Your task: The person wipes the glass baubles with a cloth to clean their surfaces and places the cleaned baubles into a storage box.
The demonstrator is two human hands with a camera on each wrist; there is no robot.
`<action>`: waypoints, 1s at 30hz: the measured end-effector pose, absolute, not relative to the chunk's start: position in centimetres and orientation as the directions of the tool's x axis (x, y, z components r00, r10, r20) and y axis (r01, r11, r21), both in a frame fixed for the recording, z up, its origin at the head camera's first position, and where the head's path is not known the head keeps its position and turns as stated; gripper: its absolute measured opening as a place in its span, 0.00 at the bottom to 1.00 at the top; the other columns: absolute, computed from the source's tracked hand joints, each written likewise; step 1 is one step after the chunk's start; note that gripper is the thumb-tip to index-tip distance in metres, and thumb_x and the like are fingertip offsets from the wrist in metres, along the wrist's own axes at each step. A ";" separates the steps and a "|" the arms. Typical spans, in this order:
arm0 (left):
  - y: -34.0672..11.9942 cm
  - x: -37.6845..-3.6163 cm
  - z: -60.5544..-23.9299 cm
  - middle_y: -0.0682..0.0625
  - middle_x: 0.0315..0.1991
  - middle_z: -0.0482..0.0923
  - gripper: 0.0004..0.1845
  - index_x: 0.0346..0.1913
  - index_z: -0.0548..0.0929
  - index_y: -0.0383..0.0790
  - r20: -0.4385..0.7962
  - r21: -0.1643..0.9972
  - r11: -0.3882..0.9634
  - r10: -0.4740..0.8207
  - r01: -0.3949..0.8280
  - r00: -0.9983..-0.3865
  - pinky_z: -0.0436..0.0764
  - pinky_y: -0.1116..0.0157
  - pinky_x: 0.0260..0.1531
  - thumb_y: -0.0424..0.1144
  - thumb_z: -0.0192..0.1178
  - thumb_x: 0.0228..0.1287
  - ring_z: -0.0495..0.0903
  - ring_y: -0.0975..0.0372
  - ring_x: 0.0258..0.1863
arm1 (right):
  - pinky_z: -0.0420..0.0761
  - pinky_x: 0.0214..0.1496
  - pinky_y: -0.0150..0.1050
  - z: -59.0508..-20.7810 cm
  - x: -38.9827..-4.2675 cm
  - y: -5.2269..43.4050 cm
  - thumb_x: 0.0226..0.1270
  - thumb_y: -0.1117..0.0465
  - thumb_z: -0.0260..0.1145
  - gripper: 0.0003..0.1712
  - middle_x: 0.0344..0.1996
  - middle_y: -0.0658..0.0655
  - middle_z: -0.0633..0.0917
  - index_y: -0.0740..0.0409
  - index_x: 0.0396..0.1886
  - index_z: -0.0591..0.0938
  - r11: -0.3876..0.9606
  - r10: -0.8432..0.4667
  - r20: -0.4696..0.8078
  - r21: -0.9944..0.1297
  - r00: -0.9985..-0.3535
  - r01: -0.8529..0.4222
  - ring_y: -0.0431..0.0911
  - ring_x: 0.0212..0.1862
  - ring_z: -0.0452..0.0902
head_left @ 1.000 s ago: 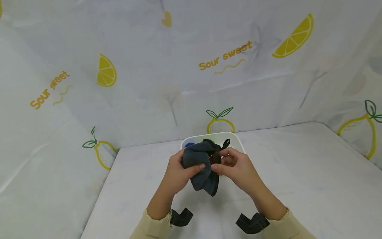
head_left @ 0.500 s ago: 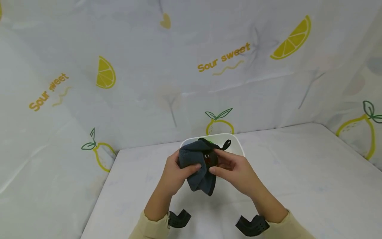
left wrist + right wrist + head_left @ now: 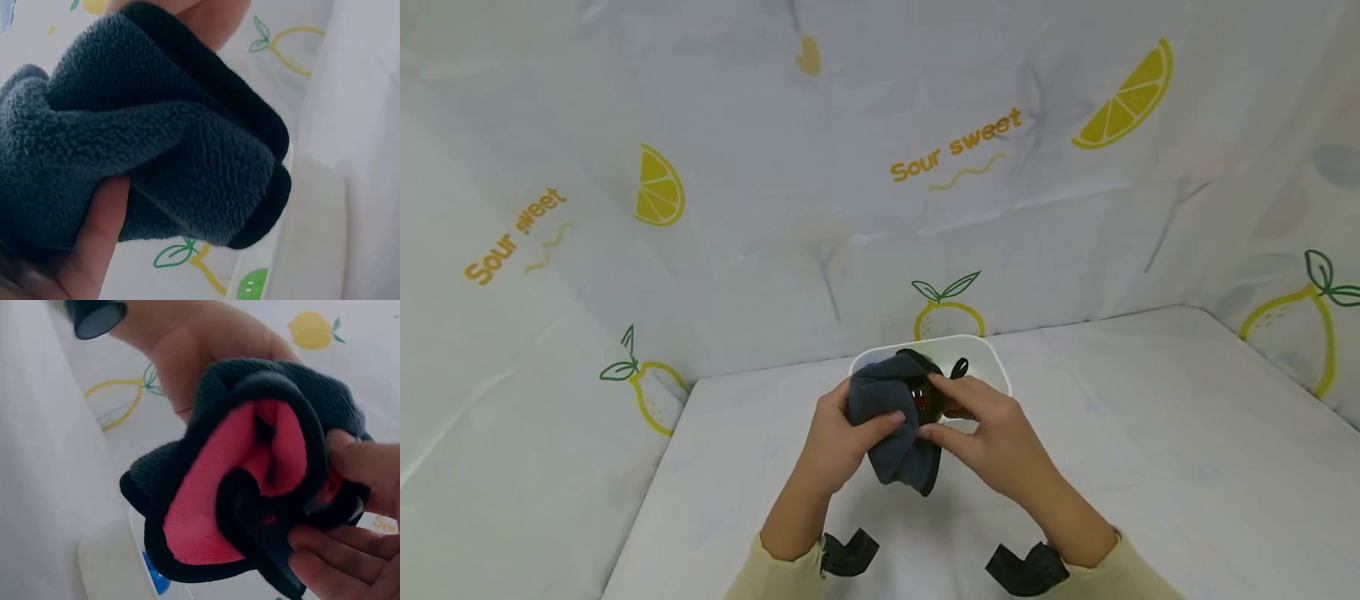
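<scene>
A dark grey fleece cloth [image 3: 891,425] with black trim and a red inner side [image 3: 225,506] is held bunched above a white tub [image 3: 985,358]. My left hand [image 3: 842,429] grips its grey outer side [image 3: 156,150], thumb across the front. My right hand [image 3: 977,425] pinches the cloth's right edge between thumb and fingers [image 3: 350,550], where the red lining shows. A black loop [image 3: 958,367] sticks up behind my right fingers.
The white tub sits on a white table [image 3: 1150,433] near the back wall; something blue [image 3: 156,581] and something green [image 3: 253,284] lie inside it. Lemon-print sheets [image 3: 925,167] form walls at the back and both sides.
Both hands with the cloth have shifted slightly left and up. My right fingers have closed further over the cloth's right edge, covering more of the red patch.
</scene>
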State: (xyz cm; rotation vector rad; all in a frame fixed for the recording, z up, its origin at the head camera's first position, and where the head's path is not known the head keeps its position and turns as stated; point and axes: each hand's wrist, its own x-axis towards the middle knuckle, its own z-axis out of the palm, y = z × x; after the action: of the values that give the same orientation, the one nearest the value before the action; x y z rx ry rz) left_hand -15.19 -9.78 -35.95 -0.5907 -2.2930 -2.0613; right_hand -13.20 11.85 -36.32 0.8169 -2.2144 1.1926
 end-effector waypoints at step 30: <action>-10.0 -15.2 -35.7 0.51 0.50 0.79 0.29 0.61 0.73 0.35 0.278 0.943 -0.280 0.356 0.182 -0.892 0.82 0.64 0.47 0.35 0.71 0.57 0.78 0.59 0.48 | 0.78 0.59 0.36 -35.9 -13.1 12.2 0.59 0.76 0.68 0.28 0.59 0.60 0.77 0.68 0.61 0.77 -0.118 -0.245 0.541 -0.841 -0.805 -0.529 0.42 0.61 0.75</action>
State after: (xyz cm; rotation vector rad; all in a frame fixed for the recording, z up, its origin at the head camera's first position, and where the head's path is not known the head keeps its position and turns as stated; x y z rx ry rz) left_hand -15.18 -10.00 -35.74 -0.7344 -1.9474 -2.5033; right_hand -13.09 12.23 -35.94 0.8697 -1.9360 2.0267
